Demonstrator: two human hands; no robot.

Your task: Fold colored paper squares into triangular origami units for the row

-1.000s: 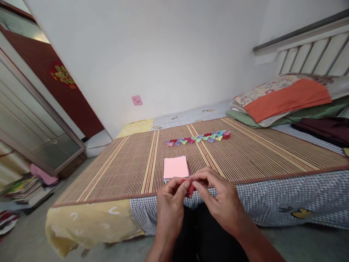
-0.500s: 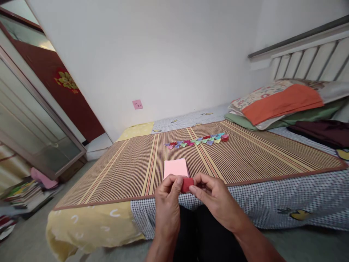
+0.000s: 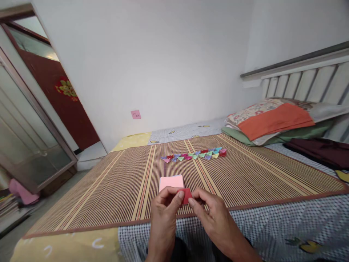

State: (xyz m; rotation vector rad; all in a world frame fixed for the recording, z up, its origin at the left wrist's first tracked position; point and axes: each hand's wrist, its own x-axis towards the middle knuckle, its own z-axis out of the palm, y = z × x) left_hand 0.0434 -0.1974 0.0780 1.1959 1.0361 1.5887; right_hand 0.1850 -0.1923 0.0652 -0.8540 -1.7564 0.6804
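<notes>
A small piece of folded red paper point(image 3: 186, 195) is held up between my two hands, over the near edge of the bed. My left hand point(image 3: 166, 209) pinches its left side between thumb and fingers. At its right edge, the thumb and forefinger of my right hand point(image 3: 211, 214) are closed on it. Just beyond my left hand lies a stack of pink paper squares point(image 3: 171, 182), its near part hidden by my fingers. Farther back, several small folded paper pieces point(image 3: 195, 155) in many colours lie in a long row.
A striped bamboo mat point(image 3: 109, 189) covers the bed. Pillows point(image 3: 272, 120) and dark folded cloth point(image 3: 317, 151) lie at the right, by a white radiator point(image 3: 305, 82). A pink switch plate point(image 3: 135, 114) is on the wall. A glass-panelled door point(image 3: 32, 127) stands at the left.
The camera view has tilted upward, so the bed and hands appear lower. Both hands keep hold of the red paper, which now looks slightly tilted.
</notes>
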